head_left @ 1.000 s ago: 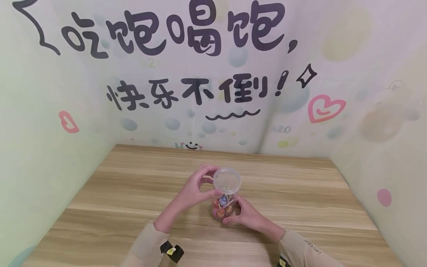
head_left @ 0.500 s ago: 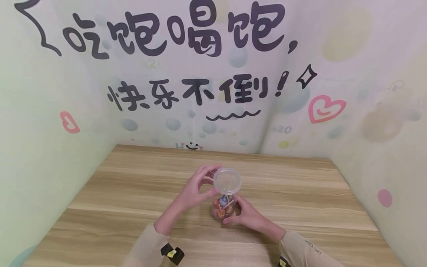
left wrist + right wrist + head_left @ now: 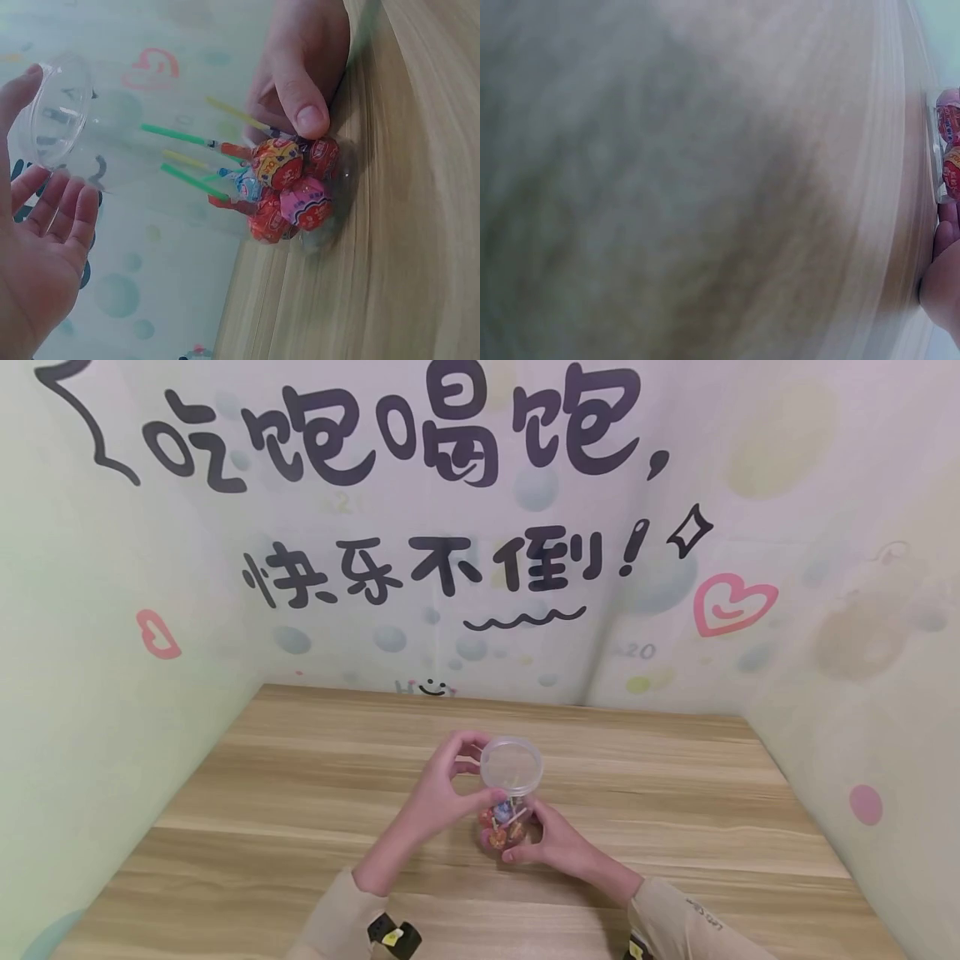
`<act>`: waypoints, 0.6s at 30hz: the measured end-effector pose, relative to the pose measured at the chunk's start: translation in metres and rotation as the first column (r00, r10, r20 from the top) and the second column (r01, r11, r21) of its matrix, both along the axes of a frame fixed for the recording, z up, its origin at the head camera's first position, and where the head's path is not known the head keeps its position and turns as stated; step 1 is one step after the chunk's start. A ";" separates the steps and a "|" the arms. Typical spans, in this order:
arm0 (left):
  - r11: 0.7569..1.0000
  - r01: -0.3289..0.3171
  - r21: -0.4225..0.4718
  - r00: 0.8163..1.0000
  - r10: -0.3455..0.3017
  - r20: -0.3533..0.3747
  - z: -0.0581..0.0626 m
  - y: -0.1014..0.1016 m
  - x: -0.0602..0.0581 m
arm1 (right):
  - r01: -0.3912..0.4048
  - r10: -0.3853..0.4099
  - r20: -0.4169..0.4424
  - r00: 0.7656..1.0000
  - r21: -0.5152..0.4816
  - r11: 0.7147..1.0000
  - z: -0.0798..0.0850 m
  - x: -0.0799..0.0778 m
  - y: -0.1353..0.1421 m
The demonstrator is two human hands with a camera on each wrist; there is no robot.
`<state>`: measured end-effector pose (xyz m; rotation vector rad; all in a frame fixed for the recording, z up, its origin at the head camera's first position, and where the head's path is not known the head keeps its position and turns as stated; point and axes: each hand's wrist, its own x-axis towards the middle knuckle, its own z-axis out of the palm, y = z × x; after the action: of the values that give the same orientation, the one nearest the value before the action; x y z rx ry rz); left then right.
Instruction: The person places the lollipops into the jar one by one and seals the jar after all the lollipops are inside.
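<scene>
A clear plastic jar [image 3: 347, 174] stands upright on the table with several wrapped lollipops [image 3: 277, 165] inside, their green and yellow sticks pointing up. Its round clear lid [image 3: 512, 764] sits at the top. My left hand [image 3: 444, 789] holds the lid from the left, thumb at the front of the rim and fingers round the far side. Low down on the jar, my right hand [image 3: 561, 845] grips the right side, its thumb across the front. In the right wrist view, only part of that hand [image 3: 943, 289] and the jar's base show at the right edge.
The wood-grain table [image 3: 300, 760] spreads on all sides of the jar. Behind it rises a white wall [image 3: 360, 652] printed with black characters and hearts. Black bands [image 3: 395, 937] with yellow marks circle both wrists.
The left hand's thumb has shifted slightly right along the front of the lid, and the left forearm has moved a little to the right. Right hand and jar stay in place.
</scene>
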<state>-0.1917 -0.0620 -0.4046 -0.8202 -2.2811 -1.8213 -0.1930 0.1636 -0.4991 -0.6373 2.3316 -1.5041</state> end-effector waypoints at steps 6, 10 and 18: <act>0.997 0.080 -0.007 0.997 -0.080 -0.011 0.000 -0.006 -0.005 | 0.014 -0.014 0.007 1.000 0.003 1.000 0.000 0.000 0.000; 0.993 0.117 -0.026 0.992 -0.118 -0.035 -0.001 -0.008 -0.008 | 0.015 -0.015 0.010 1.000 -0.002 1.000 0.000 0.000 0.000; 0.992 0.119 -0.033 0.991 -0.121 -0.052 -0.002 -0.008 -0.006 | 0.009 -0.009 0.007 1.000 -0.006 1.000 0.001 0.001 -0.001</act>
<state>-0.1978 -0.0705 -0.4069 -1.0195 -2.2775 -1.7927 -0.1918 0.1626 -0.4980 -0.6228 2.3288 -1.5159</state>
